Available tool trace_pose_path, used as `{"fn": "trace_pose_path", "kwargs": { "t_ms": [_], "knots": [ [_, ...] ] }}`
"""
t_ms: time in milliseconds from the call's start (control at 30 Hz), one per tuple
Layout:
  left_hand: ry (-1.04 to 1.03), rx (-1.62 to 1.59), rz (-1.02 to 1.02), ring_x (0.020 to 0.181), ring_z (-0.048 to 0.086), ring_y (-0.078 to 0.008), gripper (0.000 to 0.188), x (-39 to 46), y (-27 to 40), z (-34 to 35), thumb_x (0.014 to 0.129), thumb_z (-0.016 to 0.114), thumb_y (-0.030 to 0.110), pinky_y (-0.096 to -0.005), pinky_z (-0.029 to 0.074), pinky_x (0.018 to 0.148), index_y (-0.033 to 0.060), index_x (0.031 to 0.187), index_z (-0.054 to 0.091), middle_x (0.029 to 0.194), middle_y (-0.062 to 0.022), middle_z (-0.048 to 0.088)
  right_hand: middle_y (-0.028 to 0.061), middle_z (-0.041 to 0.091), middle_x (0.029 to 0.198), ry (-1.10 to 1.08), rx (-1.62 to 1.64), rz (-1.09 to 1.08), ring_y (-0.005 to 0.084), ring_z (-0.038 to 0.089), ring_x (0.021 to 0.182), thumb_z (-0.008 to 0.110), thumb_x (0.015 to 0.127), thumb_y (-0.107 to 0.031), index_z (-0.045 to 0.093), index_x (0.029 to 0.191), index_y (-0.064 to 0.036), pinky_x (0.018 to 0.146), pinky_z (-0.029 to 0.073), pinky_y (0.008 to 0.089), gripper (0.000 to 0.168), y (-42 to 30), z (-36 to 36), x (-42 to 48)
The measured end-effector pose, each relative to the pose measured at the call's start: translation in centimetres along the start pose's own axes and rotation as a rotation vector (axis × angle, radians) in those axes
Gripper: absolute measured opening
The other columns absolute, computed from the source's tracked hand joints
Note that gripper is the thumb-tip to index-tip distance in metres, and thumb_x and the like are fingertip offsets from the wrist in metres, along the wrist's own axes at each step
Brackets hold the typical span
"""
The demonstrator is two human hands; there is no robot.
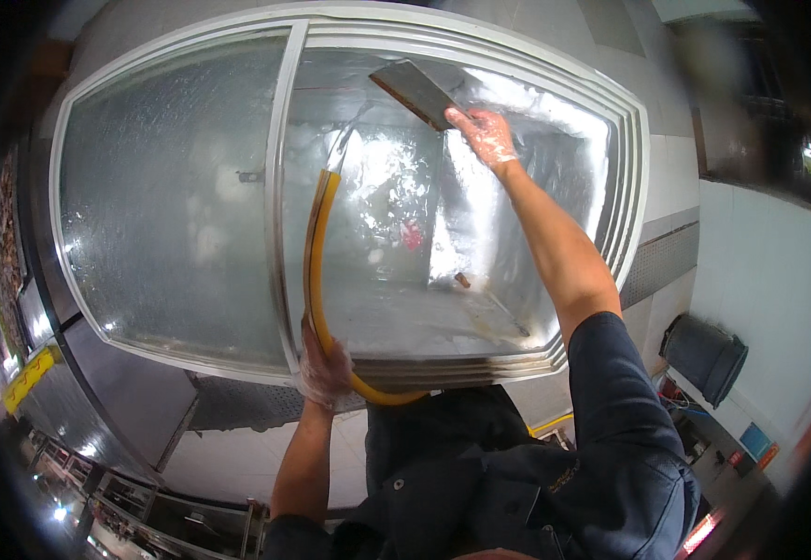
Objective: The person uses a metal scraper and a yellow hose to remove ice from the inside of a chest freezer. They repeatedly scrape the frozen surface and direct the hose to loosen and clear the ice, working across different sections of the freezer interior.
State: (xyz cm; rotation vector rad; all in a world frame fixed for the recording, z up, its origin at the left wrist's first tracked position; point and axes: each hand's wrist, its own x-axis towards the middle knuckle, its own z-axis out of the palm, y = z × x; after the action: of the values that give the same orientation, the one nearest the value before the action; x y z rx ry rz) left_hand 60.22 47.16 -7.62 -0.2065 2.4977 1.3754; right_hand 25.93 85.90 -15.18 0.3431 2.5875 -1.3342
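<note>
My left hand (325,371) is closed around a yellow hose (316,259) over the front edge of a chest freezer. From the hose's upper end, water (346,133) runs into the freezer's open right half. Up at the far side, my right hand (484,134) grips one end of a flat dark rectangular plate (412,91), tilted above the interior. Inside lies shallow water with shiny reflections. A small brown piece (462,281) and a reddish spot (411,236) show lower in the interior.
A sliding glass lid (174,196) covers the freezer's left half. Its white frame (640,175) rings the opening. A dark rounded container (705,355) stands at the right. Metal shelving (160,514) is at the lower left, and a yellow object (30,378) is at the left.
</note>
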Motion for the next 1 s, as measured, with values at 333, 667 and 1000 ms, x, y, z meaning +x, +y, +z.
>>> {"fn": "trace_pose_path", "kwargs": {
  "t_ms": [333, 667, 1000],
  "knots": [
    [-0.033, -0.072, -0.108, 0.07, 0.064, -0.0309, 0.071, 0.2, 1.8, -0.4, 0.104, 0.049, 0.018, -0.0431, 0.054, 0.063, -0.0003, 0.164, 0.015, 0.096, -0.0195, 0.06, 0.0184, 0.072, 0.083, -0.042, -0.051, -0.074, 0.0291, 0.067, 0.082, 0.068, 0.087, -0.076, 0.078, 0.101, 0.002, 0.083, 0.053, 0.0393, 0.08, -1.7, 1.1, 1.2],
    [-0.048, -0.046, -0.109, 0.07, 0.063, -0.0366, 0.071, -0.5, 0.5, 0.0, 0.105, 0.048, 0.02, -0.0472, 0.055, 0.067, -0.0013, 0.165, 0.016, 0.105, -0.022, 0.063, 0.0077, 0.065, 0.077, -0.049, 0.092, -0.046, 0.0159, 0.056, 0.07, 0.077, 0.091, -0.06, 0.073, 0.097, 0.0, 0.066, 0.049, 0.0361, 0.061, -4.4, 2.9, -0.5],
    [-0.153, 0.023, -0.029, 0.095, 0.071, -0.0398, 0.066, 3.5, 3.2, 0.1, 0.106, 0.044, 0.021, -0.0507, 0.058, 0.084, 0.0046, 0.166, 0.021, 0.121, -0.0282, 0.065, 0.0144, 0.072, 0.1, -0.438, 0.176, 0.442, 0.0233, 0.068, 0.076, 0.059, 0.101, -0.009, 0.025, 0.168, -0.019, 0.069, 0.056, 0.0372, 0.076, -3.6, -1.0, -16.7]
  ]
}}
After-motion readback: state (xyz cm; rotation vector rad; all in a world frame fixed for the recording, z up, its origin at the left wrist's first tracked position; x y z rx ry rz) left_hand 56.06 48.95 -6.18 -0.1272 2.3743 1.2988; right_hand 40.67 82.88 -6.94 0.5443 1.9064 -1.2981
